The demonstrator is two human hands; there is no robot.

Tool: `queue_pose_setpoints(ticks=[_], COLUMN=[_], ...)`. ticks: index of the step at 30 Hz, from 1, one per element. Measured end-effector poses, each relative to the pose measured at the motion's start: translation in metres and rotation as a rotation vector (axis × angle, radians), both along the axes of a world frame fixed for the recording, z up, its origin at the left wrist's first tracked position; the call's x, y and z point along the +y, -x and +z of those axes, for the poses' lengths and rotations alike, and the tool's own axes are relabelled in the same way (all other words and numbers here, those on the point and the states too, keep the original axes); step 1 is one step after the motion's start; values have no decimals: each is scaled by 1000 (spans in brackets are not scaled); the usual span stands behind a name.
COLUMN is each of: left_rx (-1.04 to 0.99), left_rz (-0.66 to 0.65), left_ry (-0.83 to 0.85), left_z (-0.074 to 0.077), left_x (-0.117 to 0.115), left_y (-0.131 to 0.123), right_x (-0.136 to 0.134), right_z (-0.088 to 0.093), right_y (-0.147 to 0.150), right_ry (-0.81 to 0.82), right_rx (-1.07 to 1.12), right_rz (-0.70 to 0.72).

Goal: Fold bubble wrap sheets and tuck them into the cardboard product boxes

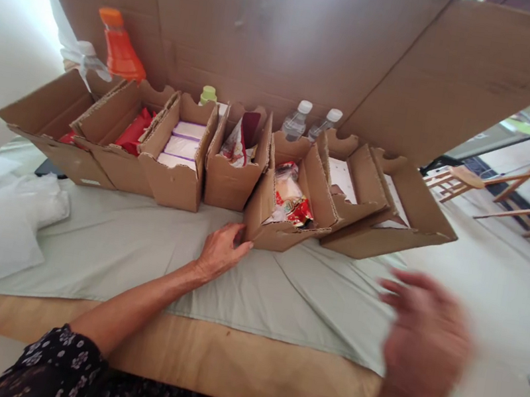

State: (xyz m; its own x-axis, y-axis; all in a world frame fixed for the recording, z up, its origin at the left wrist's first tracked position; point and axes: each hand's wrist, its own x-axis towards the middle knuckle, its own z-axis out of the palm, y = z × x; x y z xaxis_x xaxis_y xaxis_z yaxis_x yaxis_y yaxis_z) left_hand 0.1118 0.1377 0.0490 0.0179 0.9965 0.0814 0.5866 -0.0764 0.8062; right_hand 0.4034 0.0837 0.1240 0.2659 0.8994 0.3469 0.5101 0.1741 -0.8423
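Observation:
My left hand (224, 250) rests at the lower front left corner of a cardboard box (264, 235), thumb and fingers apart against it. That box stands at an angle and holds red-and-clear snack packets (293, 196). Blurred by motion, my right hand (427, 335) hovers over the right part of the table with its fingers stretched out and nothing visible in them. Nearest to it is the rightmost cardboard box (389, 242), slanted and with white packs inside. Another slanted box (357, 208) with a white pack stands between these two.
More boxes line up leftward, holding a patterned packet (235, 147), white packs (183, 145) and red packets (135, 131). Bottles, including an orange bottle (122, 48), stand behind. A tall cardboard panel (291, 35) backs the row. Clear plastic bags (10, 218) lie left on the cloth (134, 265).

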Motion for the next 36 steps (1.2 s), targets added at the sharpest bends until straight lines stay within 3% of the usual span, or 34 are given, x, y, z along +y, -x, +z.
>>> queue_pose_setpoints(ticks=[1, 3, 7, 13, 19, 27, 31, 36], left_rx=[12, 40, 81, 110, 124, 112, 88, 85], left_rz=[10, 37, 111, 243, 274, 199, 24, -203], left_ry=[13, 32, 39, 46, 44, 54, -6, -108], left_z=[0, 0, 3, 1, -7, -9, -3, -18], left_x=[0, 2, 17, 47, 55, 69, 42, -56], left_y=[-1, -2, -2, -13, -18, -24, -8, 41], right_x=[6, 22, 48, 60, 62, 61, 56, 46], right_z=[-8, -28, -55, -81, -112, -116, -109, -76], right_y=[15, 46, 81, 89, 100, 99, 97, 105], right_ry=[17, 159, 164, 161, 161, 122, 99, 75], right_rx=[109, 241, 330, 262, 196, 131, 86, 38], right_rz=[-9, 154, 237, 251, 243, 274, 285, 270])
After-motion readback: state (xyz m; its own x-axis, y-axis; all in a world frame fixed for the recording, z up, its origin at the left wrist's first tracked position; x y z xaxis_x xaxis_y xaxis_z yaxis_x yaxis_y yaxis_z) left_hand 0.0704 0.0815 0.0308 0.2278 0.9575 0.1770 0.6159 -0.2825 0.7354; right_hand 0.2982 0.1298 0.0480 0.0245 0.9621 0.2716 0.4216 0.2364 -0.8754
